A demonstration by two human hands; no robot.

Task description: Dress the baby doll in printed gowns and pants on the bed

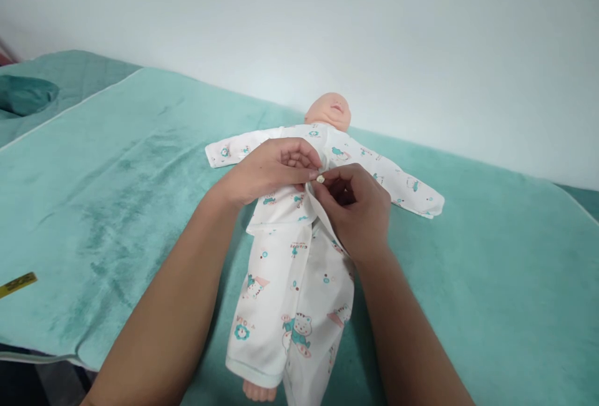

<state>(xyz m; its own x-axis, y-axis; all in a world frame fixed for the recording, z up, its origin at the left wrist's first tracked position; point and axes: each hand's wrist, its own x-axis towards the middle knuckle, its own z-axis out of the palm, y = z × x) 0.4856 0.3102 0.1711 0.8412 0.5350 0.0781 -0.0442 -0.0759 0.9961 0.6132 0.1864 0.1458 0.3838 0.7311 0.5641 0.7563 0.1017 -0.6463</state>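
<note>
A baby doll (329,110) lies on its back, dressed in a white printed top (276,206) and matching trousers (299,306). Over the doll's belly, a small pale button (321,179) shows between the fingertips of both hands. My left hand (281,166) pinches the top's front edge by the button, its other fingers curled. From the other side my right hand (358,206) is closed on the button and the lifted front flap. Whether the button sits in a buttonhole is hidden by my fingers. One bare foot (259,390) sticks out of a trouser leg.
A teal blanket (491,294) covers the surface beneath the doll, reaching to a white wall (421,50) behind. A yellow strip with dark print (17,284) lies at the left edge. Dark green cloth (25,95) is bunched at the far left.
</note>
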